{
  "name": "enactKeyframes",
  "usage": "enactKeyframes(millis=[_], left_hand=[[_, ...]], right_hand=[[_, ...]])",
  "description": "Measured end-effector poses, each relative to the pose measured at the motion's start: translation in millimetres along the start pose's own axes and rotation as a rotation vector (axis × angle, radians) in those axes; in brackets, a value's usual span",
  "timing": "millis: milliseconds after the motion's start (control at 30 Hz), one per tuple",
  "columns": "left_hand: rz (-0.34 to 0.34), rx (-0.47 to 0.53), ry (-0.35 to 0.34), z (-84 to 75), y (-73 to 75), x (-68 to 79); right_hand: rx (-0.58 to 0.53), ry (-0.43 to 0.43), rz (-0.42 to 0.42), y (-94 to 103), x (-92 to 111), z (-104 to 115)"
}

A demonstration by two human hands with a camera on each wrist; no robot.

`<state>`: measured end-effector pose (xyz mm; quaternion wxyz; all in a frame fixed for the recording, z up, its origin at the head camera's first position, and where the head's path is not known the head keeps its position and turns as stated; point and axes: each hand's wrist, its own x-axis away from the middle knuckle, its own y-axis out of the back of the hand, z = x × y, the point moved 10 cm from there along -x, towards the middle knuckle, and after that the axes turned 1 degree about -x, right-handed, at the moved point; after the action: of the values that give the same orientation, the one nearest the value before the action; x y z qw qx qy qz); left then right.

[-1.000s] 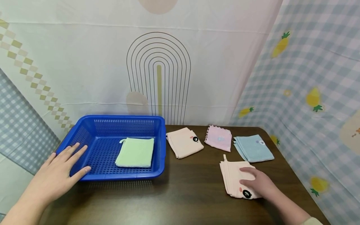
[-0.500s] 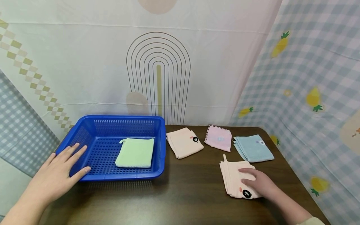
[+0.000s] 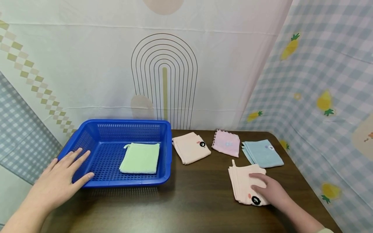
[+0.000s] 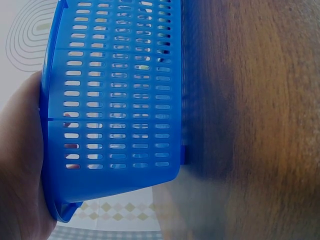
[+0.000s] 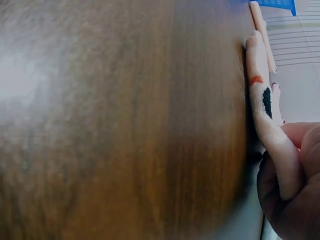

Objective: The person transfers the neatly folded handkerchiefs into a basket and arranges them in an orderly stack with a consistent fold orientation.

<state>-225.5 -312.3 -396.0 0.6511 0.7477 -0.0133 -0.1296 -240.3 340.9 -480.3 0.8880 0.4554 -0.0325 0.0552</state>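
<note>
Pale pink, the folded cloth (image 3: 241, 184) is at the right part of the brown table (image 3: 201, 194), and the right hand (image 3: 272, 191) pinches its edge between thumb and fingers. The left hand (image 3: 60, 178), fingers spread, rests on the near left corner of the blue basket (image 3: 125, 183), in which one green cloth (image 3: 141, 158) lies.

**Location Type: Fabric-Screened Table Station**

On the head view I identify a home-style, curtained-off corner. Indicators: a white patterned hanging (image 3: 221, 74), blue-checked fruit-print fabric (image 3: 317, 64), a dark wood-grain table (image 3: 198, 197), a blue plastic basket (image 3: 125, 183) and small folded cloths (image 3: 191, 149). I cannot determine the room beyond.
</note>
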Motion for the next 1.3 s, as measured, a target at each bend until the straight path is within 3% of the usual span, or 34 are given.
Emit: enactKeyframes(millis=[800,1300], left_hand=[[0.005,0.008,0.006,0.3,-0.2,-0.6],[-0.009,0.001,0.001,-0.8,1.1,-0.1]], right_hand=[[-0.103,-0.115,-0.046,13.0,7.5,-8.1],[-0.106,-0.122,-0.081,17.7,10.4,-5.7]])
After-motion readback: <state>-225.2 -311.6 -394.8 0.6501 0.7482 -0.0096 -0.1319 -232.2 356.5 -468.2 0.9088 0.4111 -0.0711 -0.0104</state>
